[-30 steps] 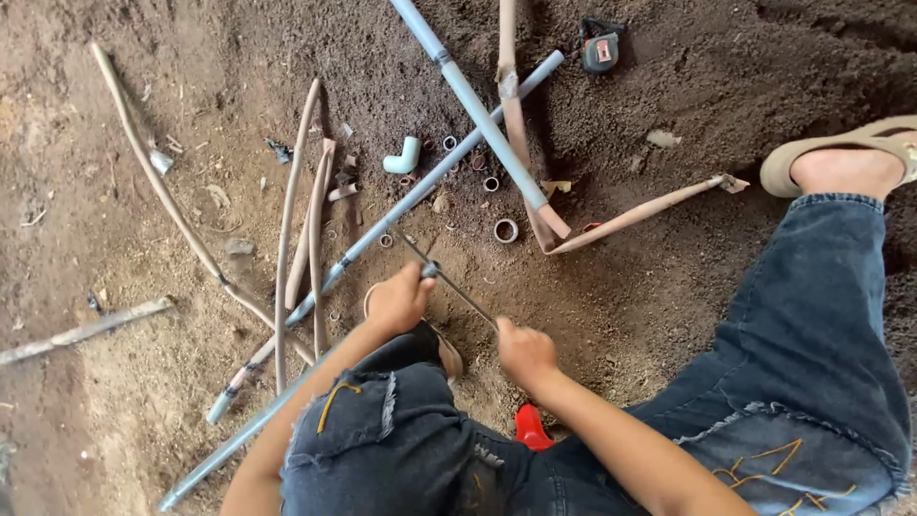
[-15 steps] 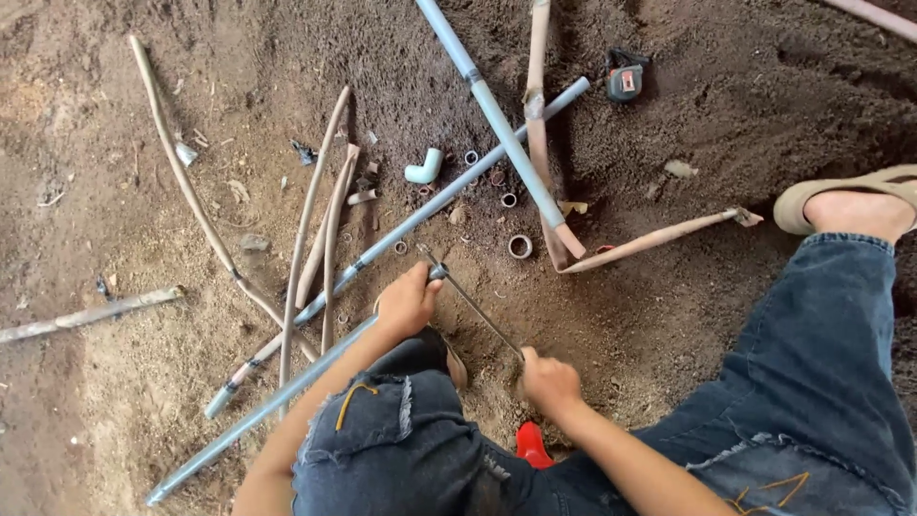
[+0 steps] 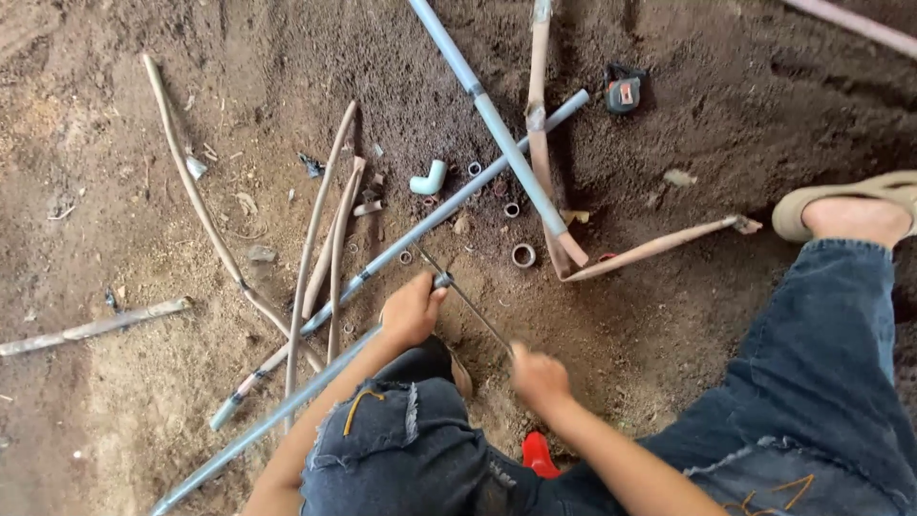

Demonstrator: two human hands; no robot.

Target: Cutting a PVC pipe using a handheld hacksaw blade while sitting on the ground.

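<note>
A long pale grey plastic pipe is held near its cut end by the left hand, the fingers closed round it just above the left knee. The pipe runs from that hand down toward 7 o'clock and out of the frame's lower edge. A thin dark saw blade is laid across the pipe end at the hand and slopes toward 4 o'clock, where it is gripped in the closed right hand; that hand is blurred, so the exact hold cannot be told.

As judged from the frame, a cut at the pipe's end is in hand. Whether the blade is through the wall cannot be told. Several short cut rings of grey pipe lie on the soil at 12 to 1 o'clock of the hands, which suggests earlier cuts are complete.

Beyond the rings, a second grey pipe and a third pale blue pipe are crossed at 12 o'clock. A white plastic elbow fitting lies beside them. A small tape measure rests at 1 o'clock. Tan bamboo strips are scattered at 10 o'clock. A sandalled foot is noted at 3 o'clock, and a red object between the knees.
</note>
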